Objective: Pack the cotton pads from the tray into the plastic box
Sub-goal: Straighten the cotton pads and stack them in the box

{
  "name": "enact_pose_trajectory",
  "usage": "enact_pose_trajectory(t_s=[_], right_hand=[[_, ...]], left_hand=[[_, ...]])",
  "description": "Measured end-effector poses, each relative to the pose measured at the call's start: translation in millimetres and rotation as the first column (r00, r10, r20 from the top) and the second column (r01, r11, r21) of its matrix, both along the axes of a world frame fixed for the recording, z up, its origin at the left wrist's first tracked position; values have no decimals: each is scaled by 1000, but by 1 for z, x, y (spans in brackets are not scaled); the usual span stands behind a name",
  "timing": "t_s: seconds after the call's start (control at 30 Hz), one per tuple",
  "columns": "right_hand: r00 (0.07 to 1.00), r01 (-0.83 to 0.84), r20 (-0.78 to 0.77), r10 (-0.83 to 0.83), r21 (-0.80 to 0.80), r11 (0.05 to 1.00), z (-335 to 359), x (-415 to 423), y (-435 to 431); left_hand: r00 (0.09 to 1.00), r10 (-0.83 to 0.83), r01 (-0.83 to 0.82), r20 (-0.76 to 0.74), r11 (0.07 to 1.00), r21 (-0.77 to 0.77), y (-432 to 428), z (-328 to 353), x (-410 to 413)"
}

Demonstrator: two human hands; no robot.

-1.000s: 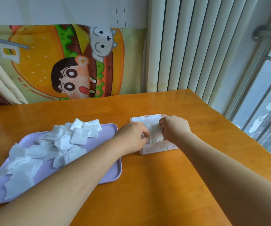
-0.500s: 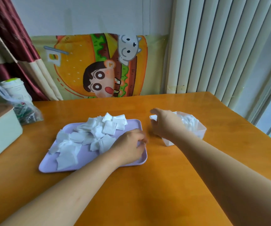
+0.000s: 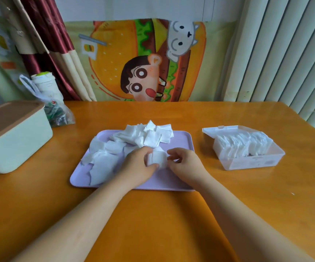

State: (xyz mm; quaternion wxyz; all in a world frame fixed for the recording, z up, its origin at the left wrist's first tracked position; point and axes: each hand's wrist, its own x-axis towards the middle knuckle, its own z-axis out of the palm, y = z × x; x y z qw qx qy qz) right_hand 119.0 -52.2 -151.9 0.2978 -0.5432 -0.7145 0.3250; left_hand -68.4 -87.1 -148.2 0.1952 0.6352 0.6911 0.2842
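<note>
A lilac tray (image 3: 181,140) is seen at the middle of the orange wooden surface (image 3: 152,224), and both hands are placed over its 5 o'clock part. A small stack of cotton pads (image 3: 157,159) is held between them: it is gripped from the 9 o'clock side by the curled fingers of the left hand (image 3: 139,165) and pinched at its 3 o'clock edge by the bent fingers of the right hand (image 3: 185,163). The underside of the stack is covered by the hands, so the number of pads in it cannot be told. Loose cotton pads (image 3: 143,137) are heaped from the tray's 12 o'clock rim round to its 8 o'clock corner, and some there are partly hidden by the left wrist. The clear plastic box (image 3: 247,163) is set on the surface at 3 o'clock of the tray, apart from it, with its lid (image 3: 226,129) folded back toward 11 o'clock. A row of packed pads (image 3: 241,144) is stood on edge inside; the print on the box's front wall is too faint to read. At 9 o'clock a pale green bin (image 3: 14,140) with a brown top is cut off by the frame edge. A knotted plastic bag (image 3: 58,114) is seen behind it, its contents blurred.
</note>
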Motion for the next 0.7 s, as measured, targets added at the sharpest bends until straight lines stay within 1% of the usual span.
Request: enact_pose_trajectory(t_s=[0.07,0.17,0.23,0.3,0.37,0.43,0.57,0.63,0.7], right_hand=[[997,8,-73,-11,-44,999,-6,2,3],[991,29,-134,-31,-16,999,-11,3,1],[986,32,-165,-31,4,999,-10,3,-2],[979,36,-199,-32,17,999,-9,4,-3],[957,43,-289,-39,9,999,-8,5,-3],[922,23,-386,-25,-12,1000,-7,7,-4],[846,8,-533,-27,-38,999,-4,11,-7],[819,7,-573,-38,-57,998,-3,13,-8],[809,0,-587,-35,-60,998,-3,14,-8]], left_hand=[[993,-50,46,103,998,49,9,-1,7],[947,-61,32,314,995,96,12,-4,13],[884,-47,3,465,995,95,12,-7,14],[802,-48,-5,595,996,86,10,-8,12],[703,-66,20,708,997,73,10,-9,10],[642,-101,65,760,995,77,9,-6,10],[541,-154,119,827,987,106,11,-7,5],[501,-160,140,851,985,103,11,-8,2],[487,-142,161,862,984,71,11,-10,0]])
